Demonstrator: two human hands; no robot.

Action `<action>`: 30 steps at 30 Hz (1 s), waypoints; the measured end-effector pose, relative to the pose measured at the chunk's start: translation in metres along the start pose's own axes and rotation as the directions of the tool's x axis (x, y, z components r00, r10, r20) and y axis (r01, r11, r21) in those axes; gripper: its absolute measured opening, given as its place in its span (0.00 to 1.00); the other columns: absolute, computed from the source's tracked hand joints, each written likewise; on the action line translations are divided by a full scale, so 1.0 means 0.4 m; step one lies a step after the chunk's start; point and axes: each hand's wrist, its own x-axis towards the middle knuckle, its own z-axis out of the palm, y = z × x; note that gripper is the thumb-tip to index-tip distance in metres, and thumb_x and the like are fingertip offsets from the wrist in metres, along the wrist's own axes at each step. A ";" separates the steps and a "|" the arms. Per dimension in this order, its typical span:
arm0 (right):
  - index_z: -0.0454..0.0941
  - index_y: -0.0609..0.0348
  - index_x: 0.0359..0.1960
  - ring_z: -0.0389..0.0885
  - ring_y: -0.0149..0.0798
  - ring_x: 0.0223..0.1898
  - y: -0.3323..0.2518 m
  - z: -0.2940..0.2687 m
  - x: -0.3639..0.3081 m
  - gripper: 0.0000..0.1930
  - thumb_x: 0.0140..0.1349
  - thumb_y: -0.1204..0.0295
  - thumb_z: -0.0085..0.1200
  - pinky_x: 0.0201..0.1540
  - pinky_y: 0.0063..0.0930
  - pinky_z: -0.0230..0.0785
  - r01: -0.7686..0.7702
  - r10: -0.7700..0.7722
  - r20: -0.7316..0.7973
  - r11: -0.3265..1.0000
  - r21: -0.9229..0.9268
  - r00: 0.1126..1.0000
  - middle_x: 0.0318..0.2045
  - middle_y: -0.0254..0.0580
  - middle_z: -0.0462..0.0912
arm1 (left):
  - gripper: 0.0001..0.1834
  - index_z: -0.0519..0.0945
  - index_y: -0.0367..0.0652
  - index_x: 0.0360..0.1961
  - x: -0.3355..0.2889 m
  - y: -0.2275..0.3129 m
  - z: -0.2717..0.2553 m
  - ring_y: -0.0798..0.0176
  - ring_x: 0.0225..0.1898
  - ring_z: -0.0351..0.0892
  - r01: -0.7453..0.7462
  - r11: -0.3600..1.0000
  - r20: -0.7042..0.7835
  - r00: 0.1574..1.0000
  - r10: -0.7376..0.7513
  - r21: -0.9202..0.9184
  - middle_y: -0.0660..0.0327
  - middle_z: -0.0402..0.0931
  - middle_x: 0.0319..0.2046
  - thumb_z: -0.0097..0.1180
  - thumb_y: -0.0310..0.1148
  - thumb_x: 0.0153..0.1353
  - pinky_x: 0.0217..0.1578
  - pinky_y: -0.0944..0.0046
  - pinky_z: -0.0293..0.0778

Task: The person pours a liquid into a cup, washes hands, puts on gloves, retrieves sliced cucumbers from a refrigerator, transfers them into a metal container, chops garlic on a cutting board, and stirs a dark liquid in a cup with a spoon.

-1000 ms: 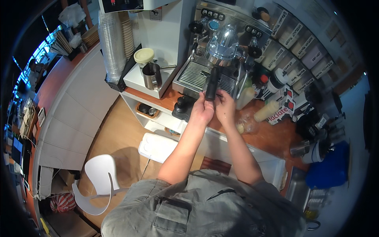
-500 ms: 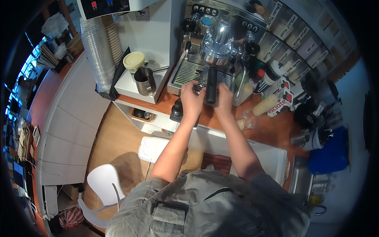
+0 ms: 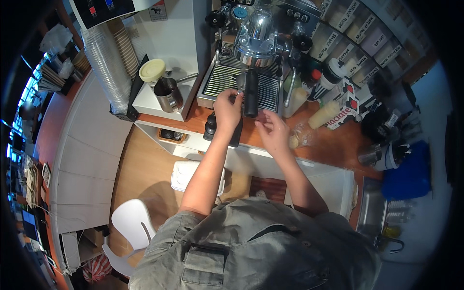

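Observation:
The espresso machine (image 3: pixel 256 46) has a portafilter locked in, its black handle (image 3: pixel 251 94) pointing toward me. Left of that handle, my left hand (image 3: pixel 227 110) is pinched at the front of the slatted drip tray (image 3: pixel 223 79). Whatever lies between its fingertips is too small or hidden to name. My right hand (image 3: pixel 275 134) hovers just right of and below the handle's end, fingers apart with nothing in them. A black tamper (image 3: pixel 210 124) stands beside my left wrist on a dark mat (image 3: pixel 233 137), partly covered by my forearm.
Left of the machine, a steel milk pitcher (image 3: pixel 168 95) and a container with a pale yellow lid (image 3: pixel 152 71) stand on a white base. Stacked plastic cups (image 3: pixel 104 67) rise beside them. To the right are a carton (image 3: pixel 340 108), bottles and a blue cloth-like item (image 3: pixel 407 174).
My right hand has drawn back from beside the portafilter handle, and its fingers have spread. My left hand stays at the tray's front edge. The whole view has shifted slightly.

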 end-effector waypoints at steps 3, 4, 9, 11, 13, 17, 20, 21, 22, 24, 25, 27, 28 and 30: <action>0.79 0.63 0.51 0.87 0.37 0.40 -0.022 -0.048 -0.047 0.18 0.59 0.77 0.65 0.42 0.28 0.80 -0.036 0.033 0.122 0.999 0.017 0.992 0.42 0.46 0.85 | 0.10 0.83 0.32 0.36 -0.005 0.003 0.000 0.60 0.27 0.80 0.001 1.000 -0.016 1.000 -0.001 -0.017 0.53 0.81 0.29 0.67 0.29 0.60 0.33 0.60 0.76; 0.80 0.62 0.51 0.87 0.37 0.40 -0.032 -0.065 -0.058 0.17 0.59 0.76 0.65 0.43 0.29 0.80 -0.053 0.054 0.168 0.999 -0.007 0.984 0.43 0.45 0.85 | 0.11 0.83 0.32 0.37 -0.008 0.011 -0.002 0.60 0.27 0.80 0.022 0.999 -0.008 1.000 -0.022 -0.024 0.53 0.81 0.30 0.68 0.29 0.59 0.33 0.61 0.76; 0.81 0.60 0.49 0.85 0.40 0.45 -0.088 -0.142 -0.095 0.15 0.60 0.74 0.65 0.50 0.34 0.78 -0.064 0.140 0.516 0.985 -0.162 0.845 0.46 0.43 0.85 | 0.14 0.81 0.34 0.44 -0.033 0.071 -0.025 0.66 0.31 0.79 -0.083 0.994 -0.068 0.994 0.088 0.072 0.58 0.80 0.36 0.68 0.31 0.60 0.34 0.65 0.75; 0.80 0.61 0.50 0.83 0.39 0.51 -0.100 -0.163 -0.098 0.16 0.62 0.73 0.65 0.55 0.33 0.74 -0.053 0.106 0.775 0.994 -0.093 0.623 0.50 0.43 0.84 | 0.16 0.81 0.35 0.44 -0.062 0.068 -0.053 0.61 0.33 0.78 -0.148 0.986 -0.109 0.982 0.157 0.082 0.55 0.78 0.38 0.69 0.32 0.59 0.37 0.62 0.75; 0.78 0.63 0.54 0.77 0.35 0.59 -0.101 -0.159 -0.096 0.18 0.63 0.73 0.64 0.60 0.31 0.69 -0.438 -0.092 0.960 0.875 0.206 0.266 0.57 0.42 0.80 | 0.13 0.82 0.38 0.43 -0.123 0.024 -0.110 0.65 0.34 0.77 -0.161 0.987 -0.069 0.985 0.160 -0.008 0.58 0.77 0.37 0.67 0.32 0.59 0.37 0.64 0.74; 0.75 0.63 0.60 0.74 0.33 0.61 -0.050 -0.049 -0.125 0.20 0.67 0.77 0.59 0.63 0.32 0.67 -0.447 -0.163 0.983 0.888 0.108 -0.086 0.59 0.41 0.78 | 0.21 0.83 0.41 0.48 -0.389 -0.155 -0.293 0.58 0.44 0.82 0.143 0.989 0.119 0.982 -0.146 0.029 0.53 0.83 0.42 0.65 0.45 0.62 0.49 0.57 0.76; 0.75 0.63 0.60 0.76 0.36 0.61 0.063 0.067 -0.214 0.19 0.68 0.73 0.58 0.62 0.32 0.69 -0.502 -0.141 0.967 0.865 0.017 -0.210 0.58 0.43 0.79 | 0.44 0.75 0.48 0.65 -0.769 -0.261 -0.430 0.42 0.68 0.64 0.480 0.684 0.092 0.779 -0.620 0.550 0.44 0.70 0.64 0.56 0.70 0.56 0.67 0.45 0.60; 0.75 0.63 0.60 0.76 0.35 0.60 0.112 0.108 -0.257 0.20 0.68 0.72 0.58 0.62 0.31 0.69 -0.437 -0.032 0.947 0.892 -0.117 -0.319 0.58 0.43 0.79 | 0.53 0.69 0.50 0.71 -0.920 -0.267 -0.456 0.39 0.75 0.52 0.650 0.465 0.008 0.577 -0.817 0.601 0.42 0.63 0.70 0.52 0.77 0.55 0.72 0.42 0.51; 0.75 0.63 0.60 0.77 0.35 0.60 0.164 0.149 -0.303 0.20 0.68 0.71 0.59 0.61 0.31 0.70 -0.391 0.016 0.912 0.900 -0.191 -0.409 0.58 0.43 0.79 | 0.61 0.56 0.54 0.77 -1.073 -0.261 -0.476 0.39 0.79 0.35 0.833 0.343 -0.030 0.395 -0.918 0.434 0.42 0.47 0.76 0.44 0.84 0.51 0.75 0.41 0.41; 0.76 0.63 0.60 0.79 0.34 0.57 0.269 0.197 -0.396 0.21 0.68 0.68 0.60 0.60 0.29 0.71 -0.138 0.146 0.793 0.951 -0.277 -0.592 0.55 0.44 0.82 | 0.64 0.51 0.54 0.78 -1.381 -0.224 -0.417 0.41 0.79 0.31 0.952 0.119 -0.142 0.081 -0.986 -0.282 0.48 0.39 0.78 0.41 0.86 0.49 0.74 0.40 0.42; 0.76 0.63 0.60 0.81 0.33 0.54 0.309 0.227 -0.440 0.22 0.67 0.67 0.60 0.58 0.28 0.72 0.075 0.265 0.723 0.956 -0.284 -0.639 0.52 0.45 0.83 | 0.64 0.51 0.53 0.78 -1.499 -0.217 -0.378 0.43 0.79 0.34 0.804 -0.024 -0.140 -0.134 -0.981 -0.595 0.50 0.40 0.79 0.39 0.86 0.50 0.74 0.41 0.45; 0.77 0.64 0.59 0.84 0.33 0.50 0.356 0.277 -0.513 0.24 0.65 0.64 0.62 0.55 0.25 0.73 0.398 0.407 0.630 0.902 -0.164 -0.662 0.47 0.47 0.87 | 0.62 0.56 0.50 0.77 -1.703 -0.230 -0.261 0.46 0.78 0.44 0.477 -0.155 -0.052 -0.393 -0.918 -0.865 0.56 0.47 0.78 0.36 0.86 0.53 0.72 0.45 0.53; 0.77 0.63 0.59 0.85 0.36 0.49 0.358 0.302 -0.551 0.24 0.64 0.63 0.62 0.54 0.26 0.74 0.322 0.338 0.634 0.935 -0.145 -0.696 0.46 0.48 0.87 | 0.58 0.60 0.48 0.75 -1.775 -0.260 -0.194 0.48 0.74 0.53 0.332 -0.056 0.020 -0.111 -0.994 -0.941 0.57 0.55 0.75 0.37 0.82 0.57 0.70 0.48 0.57; 0.78 0.61 0.59 0.87 0.40 0.45 0.304 0.374 -0.628 0.25 0.62 0.62 0.62 0.52 0.27 0.75 0.298 0.352 0.683 0.933 -0.201 -0.640 0.42 0.51 0.88 | 0.44 0.74 0.44 0.65 -1.872 -0.352 -0.103 0.52 0.57 0.77 0.044 0.139 -0.134 0.101 -0.986 -0.989 0.53 0.77 0.61 0.40 0.72 0.66 0.62 0.50 0.67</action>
